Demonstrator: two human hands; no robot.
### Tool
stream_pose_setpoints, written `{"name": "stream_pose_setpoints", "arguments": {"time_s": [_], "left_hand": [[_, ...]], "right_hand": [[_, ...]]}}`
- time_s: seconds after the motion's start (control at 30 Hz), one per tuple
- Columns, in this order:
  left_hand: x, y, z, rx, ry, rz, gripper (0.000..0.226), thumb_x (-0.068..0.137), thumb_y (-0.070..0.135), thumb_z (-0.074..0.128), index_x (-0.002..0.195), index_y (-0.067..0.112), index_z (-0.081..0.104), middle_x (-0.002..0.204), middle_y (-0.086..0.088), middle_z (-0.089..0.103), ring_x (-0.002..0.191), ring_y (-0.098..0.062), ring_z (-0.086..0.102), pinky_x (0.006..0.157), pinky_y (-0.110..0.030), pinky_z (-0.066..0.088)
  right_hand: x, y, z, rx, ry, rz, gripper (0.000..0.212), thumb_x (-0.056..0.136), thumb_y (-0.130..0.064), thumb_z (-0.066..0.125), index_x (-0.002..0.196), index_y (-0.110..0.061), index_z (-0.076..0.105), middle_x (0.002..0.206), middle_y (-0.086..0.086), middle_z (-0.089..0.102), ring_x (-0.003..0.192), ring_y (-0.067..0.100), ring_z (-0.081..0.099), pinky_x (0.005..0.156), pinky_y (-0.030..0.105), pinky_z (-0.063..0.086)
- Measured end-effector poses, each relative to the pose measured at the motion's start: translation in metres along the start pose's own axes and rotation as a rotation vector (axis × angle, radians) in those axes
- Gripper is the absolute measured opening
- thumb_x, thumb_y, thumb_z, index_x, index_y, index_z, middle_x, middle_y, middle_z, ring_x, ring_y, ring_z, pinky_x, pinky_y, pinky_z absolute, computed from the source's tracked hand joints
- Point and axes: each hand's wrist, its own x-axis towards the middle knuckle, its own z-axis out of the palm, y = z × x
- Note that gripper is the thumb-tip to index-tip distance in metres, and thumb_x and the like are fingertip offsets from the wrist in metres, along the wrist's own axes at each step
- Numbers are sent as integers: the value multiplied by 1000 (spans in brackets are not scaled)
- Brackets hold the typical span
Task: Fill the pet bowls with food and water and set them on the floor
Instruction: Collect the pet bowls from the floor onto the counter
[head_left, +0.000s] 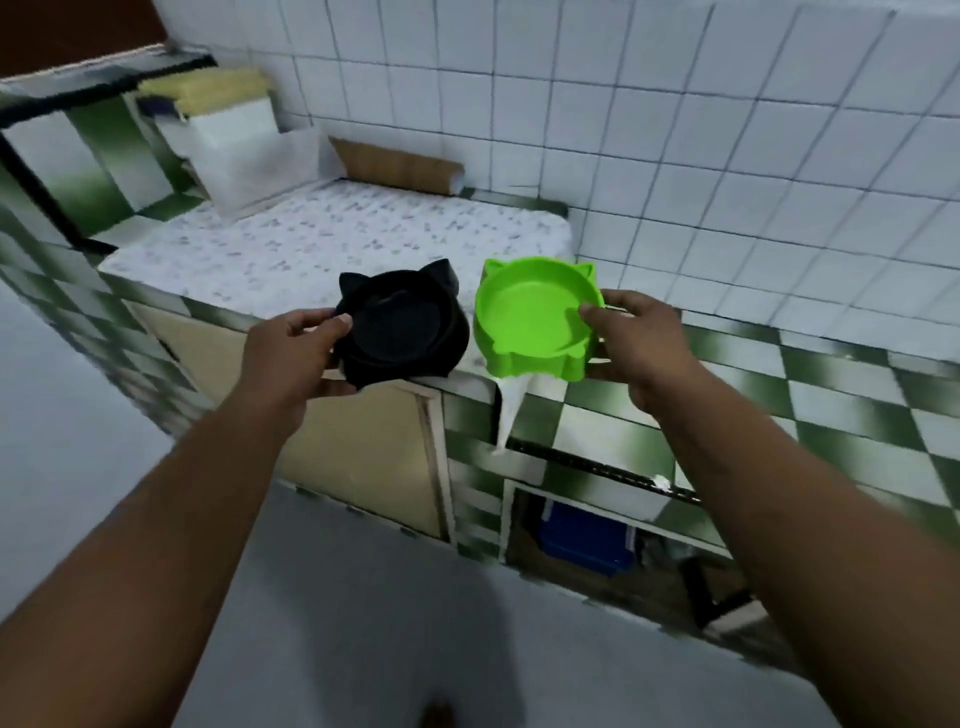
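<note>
White tiled wall (675, 130) stands beyond both hands. Counter (332, 244) with speckled white covering lies just beyond and below the hands; its front is green-and-white checkered. White container (234, 140) sits at the far left of the counter, well apart from the left hand. Beige cabinet door (363, 441) is below the left hand. Blue box (587, 535) sits in an open recess below the right hand. Black bowl (400, 327), cat-eared, is gripped at its left rim by the left hand (291, 353), thumb on top. Green bowl (535, 317), cat-eared and empty, is gripped at its right rim by the right hand (639, 343). Both bowls are at the counter's front edge, just beside each other; contact with the counter cannot be determined
</note>
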Motion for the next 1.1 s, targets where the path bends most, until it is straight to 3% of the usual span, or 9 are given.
{"name": "stream_pose_setpoints", "arguments": {"time_s": [0.23,0.37,0.47,0.57,0.67,0.8,0.9,1.1], "left_hand": [[17,9,139,38,-269,9,19,93,22,73,110,12,73,101,-10,76,82,-28,75,65,-47,64],[24,6,213,67,-414,3,21,93,21,74,111,11,72,100,-13,75,74,-24,72,63,-44,63],[25,0,264,93,-478,-13,22,92,22,75,112,12,71,106,-13,73,82,-26,73,61,-43,64],[22,-6,314,112,-505,-22,21,92,20,75,111,13,71,106,-9,70,84,-24,71,53,-37,63],[17,-16,366,120,-520,-31,12,92,19,75,103,17,71,99,-9,69,75,-22,69,46,-31,58],[9,-34,441,131,-516,-66,18,91,19,75,107,13,69,107,-10,72,90,-28,73,52,-37,60],[-2,-48,499,140,-497,-88,12,92,18,73,103,13,70,102,-10,72,84,-28,73,52,-38,61],[-4,-78,596,167,-429,-154,11,93,15,70,102,8,73,102,-14,74,78,-32,76,61,-46,64]], "right_hand": [[8,17,-120,47,303,23,21,92,-13,68,113,-17,66,114,18,68,93,38,71,56,45,60],[11,27,-177,59,456,49,30,91,-14,69,120,-15,64,114,19,68,95,38,70,60,54,60],[14,36,-214,67,538,75,30,91,-13,69,121,-14,64,115,20,65,95,38,69,57,52,61],[26,46,-254,50,611,107,28,91,-14,70,118,-12,63,113,20,63,93,37,68,54,47,61],[48,60,-301,43,671,116,20,87,-18,74,103,-16,63,118,22,62,95,41,68,55,51,60],[81,75,-372,35,702,139,18,85,-18,76,95,-18,60,116,24,63,96,40,68,53,50,60],[104,79,-428,-10,702,155,16,89,-15,72,95,-14,58,110,23,64,86,36,68,51,46,59],[152,81,-523,-117,721,211,14,91,-13,69,83,-14,57,84,13,63,77,33,64,70,62,58]]}}
